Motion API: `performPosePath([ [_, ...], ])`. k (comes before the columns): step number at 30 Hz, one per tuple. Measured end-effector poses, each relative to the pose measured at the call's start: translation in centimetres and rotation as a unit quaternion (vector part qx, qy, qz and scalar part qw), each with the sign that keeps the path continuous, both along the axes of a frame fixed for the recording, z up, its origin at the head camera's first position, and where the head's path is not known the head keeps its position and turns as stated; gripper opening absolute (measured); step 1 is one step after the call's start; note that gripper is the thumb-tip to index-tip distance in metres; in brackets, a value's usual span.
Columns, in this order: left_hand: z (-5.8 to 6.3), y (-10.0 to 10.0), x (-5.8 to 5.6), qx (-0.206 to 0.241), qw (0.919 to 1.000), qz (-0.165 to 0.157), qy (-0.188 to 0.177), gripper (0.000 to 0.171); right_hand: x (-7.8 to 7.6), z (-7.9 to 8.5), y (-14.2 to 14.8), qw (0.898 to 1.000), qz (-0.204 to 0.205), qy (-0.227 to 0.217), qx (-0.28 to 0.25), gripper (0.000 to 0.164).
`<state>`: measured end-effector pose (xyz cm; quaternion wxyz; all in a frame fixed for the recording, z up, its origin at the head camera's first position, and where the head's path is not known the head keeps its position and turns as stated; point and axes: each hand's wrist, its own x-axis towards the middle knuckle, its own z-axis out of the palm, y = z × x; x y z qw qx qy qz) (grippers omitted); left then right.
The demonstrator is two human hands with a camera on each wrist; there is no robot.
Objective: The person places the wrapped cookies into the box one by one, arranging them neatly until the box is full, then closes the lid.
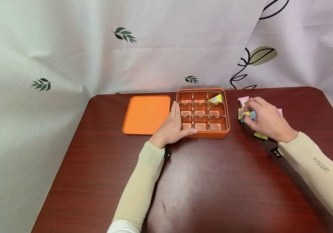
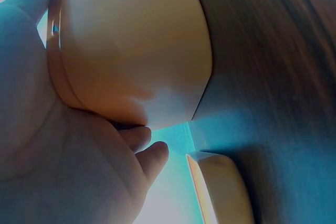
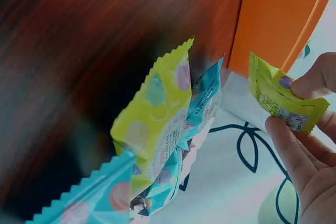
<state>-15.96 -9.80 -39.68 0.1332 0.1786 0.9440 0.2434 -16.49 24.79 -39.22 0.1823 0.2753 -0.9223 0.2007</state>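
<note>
My left hand rests against the left front corner of an orange box, fingers straight along its side and thumb over the front edge. A nine-compartment tray fills the box. One yellow candy packet lies in its back right compartment. Right of the box, my right hand pinches a small yellow candy packet between thumb and fingers, above a loose group of wrapped candies. In the right wrist view, another yellow packet and a blue packet are close by.
An orange lid lies flat on the brown table, left of the box. Among the loose candies, a pink packet lies toward the back and a yellow one near my right wrist. A printed curtain hangs behind the table.
</note>
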Motion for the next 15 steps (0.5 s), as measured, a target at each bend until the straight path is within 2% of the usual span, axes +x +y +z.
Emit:
performPosePath([
  [6, 0.04, -0.02, 0.02, -0.002, 1.0000, 0.000, -0.002, 0.121, -0.09, 0.26, -0.20, 1.000, -0.006, -0.003, -0.016, 0.024],
  [15, -0.07, -0.07, -0.08, 0.002, 0.9999, 0.004, -0.012, 0.124, -0.16, 0.63, -0.36, 0.999, -0.045, -0.011, -0.025, 0.034],
])
